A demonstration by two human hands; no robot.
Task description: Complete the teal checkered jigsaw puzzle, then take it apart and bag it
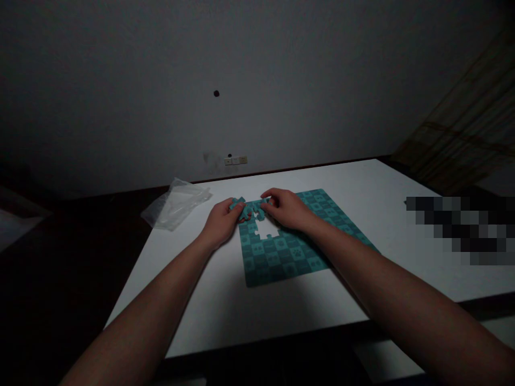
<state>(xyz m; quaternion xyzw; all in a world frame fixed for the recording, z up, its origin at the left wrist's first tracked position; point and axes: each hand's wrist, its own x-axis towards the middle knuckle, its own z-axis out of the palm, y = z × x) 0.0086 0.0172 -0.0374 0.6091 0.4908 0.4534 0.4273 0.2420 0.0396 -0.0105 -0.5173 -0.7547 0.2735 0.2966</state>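
Note:
A teal checkered jigsaw puzzle (289, 254) lies flat on the white table, its squares marked with darker prints such as a paw. Toward its left side a gap with jigsaw-shaped edges bares the table. My left hand (222, 222) is closed around several teal puzzle pieces (240, 209), held at the puzzle's far left corner. Just right of it, my right hand (287, 208) pinches a teal puzzle piece (260, 212) between thumb and fingers at the gap's far side. Whether that piece touches its neighbours I cannot tell.
A clear plastic bag (177, 206) rests at the far left corner of the white table (209, 311). A wall with a socket strip (235, 160) stands behind. A pixelated dark area covers the table's right side. A curtain (466, 123) hangs at the far right.

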